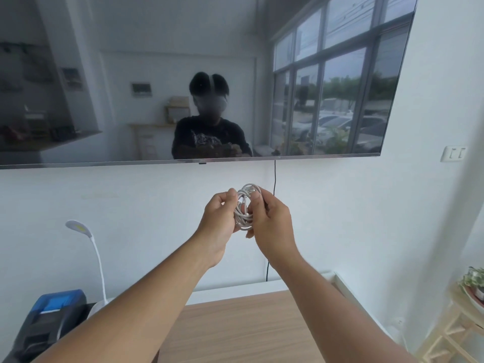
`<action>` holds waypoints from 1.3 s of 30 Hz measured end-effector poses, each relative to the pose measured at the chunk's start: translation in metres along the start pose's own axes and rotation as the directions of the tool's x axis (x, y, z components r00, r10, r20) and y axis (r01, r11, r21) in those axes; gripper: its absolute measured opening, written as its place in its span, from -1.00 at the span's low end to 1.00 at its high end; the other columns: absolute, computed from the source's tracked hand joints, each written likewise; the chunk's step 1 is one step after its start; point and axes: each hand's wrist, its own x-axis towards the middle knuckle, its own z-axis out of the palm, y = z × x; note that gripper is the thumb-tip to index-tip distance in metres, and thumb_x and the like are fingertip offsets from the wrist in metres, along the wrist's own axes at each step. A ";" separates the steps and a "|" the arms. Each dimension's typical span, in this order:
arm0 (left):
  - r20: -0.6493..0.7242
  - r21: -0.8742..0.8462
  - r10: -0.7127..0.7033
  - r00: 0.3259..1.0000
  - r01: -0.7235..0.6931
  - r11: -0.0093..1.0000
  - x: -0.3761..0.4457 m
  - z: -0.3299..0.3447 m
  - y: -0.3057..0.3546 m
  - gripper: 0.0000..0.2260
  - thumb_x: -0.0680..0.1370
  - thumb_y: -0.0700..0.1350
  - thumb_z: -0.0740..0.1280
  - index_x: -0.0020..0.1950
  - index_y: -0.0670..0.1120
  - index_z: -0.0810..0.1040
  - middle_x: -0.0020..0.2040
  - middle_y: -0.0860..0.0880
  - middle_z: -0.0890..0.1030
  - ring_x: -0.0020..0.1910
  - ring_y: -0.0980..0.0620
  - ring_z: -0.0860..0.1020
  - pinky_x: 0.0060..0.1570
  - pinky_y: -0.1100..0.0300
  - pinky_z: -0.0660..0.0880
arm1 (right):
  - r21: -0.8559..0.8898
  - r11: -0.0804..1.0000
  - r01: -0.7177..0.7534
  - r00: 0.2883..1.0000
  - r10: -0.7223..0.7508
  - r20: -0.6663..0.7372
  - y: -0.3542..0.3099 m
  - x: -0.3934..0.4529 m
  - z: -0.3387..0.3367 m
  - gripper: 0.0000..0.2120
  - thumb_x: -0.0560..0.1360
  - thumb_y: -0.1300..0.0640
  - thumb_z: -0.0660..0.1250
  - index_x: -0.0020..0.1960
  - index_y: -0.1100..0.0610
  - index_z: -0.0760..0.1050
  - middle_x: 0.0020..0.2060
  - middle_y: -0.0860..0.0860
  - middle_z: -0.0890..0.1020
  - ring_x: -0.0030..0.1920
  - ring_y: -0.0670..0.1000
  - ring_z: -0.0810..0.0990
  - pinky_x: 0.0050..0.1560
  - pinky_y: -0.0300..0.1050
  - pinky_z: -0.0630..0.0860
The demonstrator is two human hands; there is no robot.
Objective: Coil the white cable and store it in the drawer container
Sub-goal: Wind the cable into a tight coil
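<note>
The white cable is wound into a small bundle of several loops, held up in front of the wall at mid-frame. My left hand grips the bundle's left side with thumb and fingers. My right hand grips its right side, thumb pressed on the loops. Both arms stretch forward above the table. No drawer container shows in the head view.
A wooden table lies below my arms. A blue and black device and a white gooseneck lamp stand at the left. A wall-mounted TV hangs above, a black cord dropping from it. A wooden stand with a plant is at right.
</note>
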 end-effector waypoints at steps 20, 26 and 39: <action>0.058 0.004 -0.268 0.962 0.268 0.963 -0.003 -0.041 -0.068 -0.73 0.69 -0.08 0.30 0.07 -0.27 0.67 -0.19 -0.17 0.74 -0.19 -0.11 0.73 -0.16 0.01 0.69 | 0.018 0.922 -0.387 0.879 0.363 0.307 0.046 -0.037 -0.017 -0.81 0.67 0.10 0.35 0.08 0.11 0.73 -0.10 0.06 0.79 -0.06 0.09 0.78 -0.07 0.05 0.73; 0.033 0.001 -0.439 0.898 0.439 0.898 -0.035 -0.065 -0.153 -0.81 0.65 -0.15 0.36 0.09 -0.25 0.69 -0.14 -0.18 0.76 -0.16 -0.11 0.70 -0.16 0.00 0.69 | -0.056 0.756 -0.652 0.666 0.606 0.434 0.098 -0.092 -0.027 -0.83 0.59 0.04 0.46 0.06 0.11 0.76 -0.03 0.08 0.79 0.00 0.06 0.78 -0.13 -0.12 0.68; -0.114 -0.243 -0.733 0.670 0.697 0.675 -0.154 -0.094 -0.323 -0.75 0.68 -0.10 0.30 0.10 -0.27 0.66 -0.08 -0.26 0.76 -0.10 -0.19 0.74 -0.17 -0.05 0.69 | -0.390 0.636 -0.666 0.521 0.771 0.367 0.188 -0.257 -0.020 -0.81 0.63 0.02 0.39 0.05 0.08 0.75 -0.13 0.07 0.78 -0.11 0.07 0.76 -0.23 -0.10 0.69</action>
